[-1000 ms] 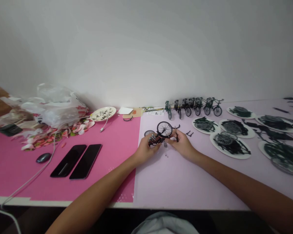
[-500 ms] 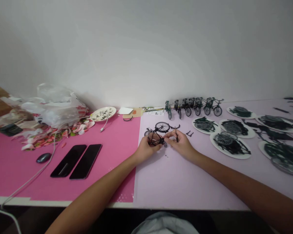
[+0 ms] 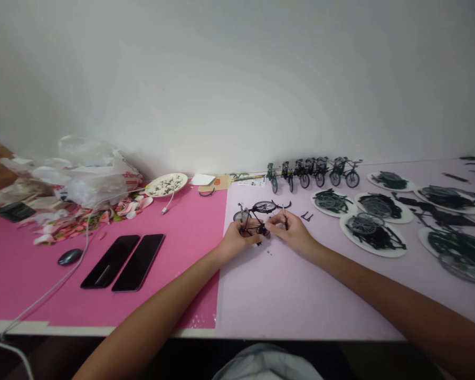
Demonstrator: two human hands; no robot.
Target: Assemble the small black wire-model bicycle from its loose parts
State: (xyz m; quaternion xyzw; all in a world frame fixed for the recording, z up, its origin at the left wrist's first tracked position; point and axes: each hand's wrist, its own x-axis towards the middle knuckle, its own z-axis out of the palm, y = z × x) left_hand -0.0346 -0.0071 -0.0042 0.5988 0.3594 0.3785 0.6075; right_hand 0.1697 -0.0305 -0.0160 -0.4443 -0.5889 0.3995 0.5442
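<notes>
A small black model bicycle (image 3: 250, 226) is held above the lilac part of the table, its fingers-side frame tilted. My left hand (image 3: 237, 240) is closed on its frame from the left. My right hand (image 3: 291, 231) touches the bicycle's right side with its fingertips, and a thin dark stick-like tool (image 3: 285, 218) with a light end stands up between its fingers. Behind the hands lies a curved black part (image 3: 284, 205). To the right of my right hand are small black pieces (image 3: 306, 216). Tiny bits lie on the table just below the bicycle.
Assembled model bicycles (image 3: 320, 173) stand along the wall. White plates (image 3: 391, 253) with wheels and frames fill the right side. On the pink left part (image 3: 174, 285) are two phones (image 3: 138, 263), a mouse (image 3: 69, 257), a cable, plastic bags (image 3: 91, 174) and petals.
The bicycle has tilted slightly in my left hand, and more of its left wheel shows. My right hand has barely shifted. The view has moved very slightly.
</notes>
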